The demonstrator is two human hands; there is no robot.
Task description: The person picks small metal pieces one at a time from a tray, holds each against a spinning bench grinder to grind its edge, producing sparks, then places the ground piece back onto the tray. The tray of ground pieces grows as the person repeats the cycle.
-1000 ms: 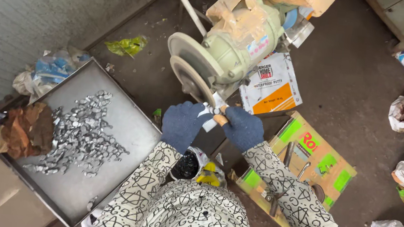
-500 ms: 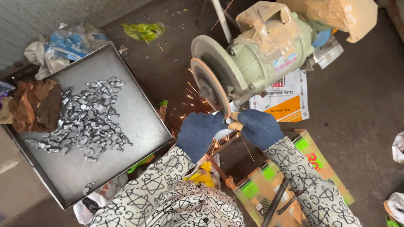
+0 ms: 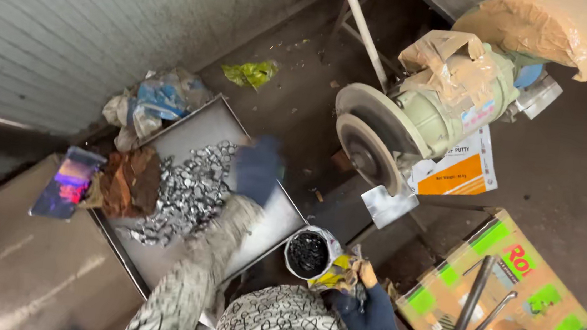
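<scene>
Nearest, the gloved right hand (image 3: 372,320) is closed on a small tan piece beside the open foil bag (image 3: 310,251) of dark bits. The gloved left hand (image 3: 259,169), blurred, grip indeterminable, is held over the tray (image 3: 270,224) beside the metal pieces (image 3: 186,194); the tray's near corner is bare. Beyond stands the bench grinder (image 3: 413,119).

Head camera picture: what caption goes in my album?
Gloved left hand over tray of metal bits, beside a grinder.
</scene>
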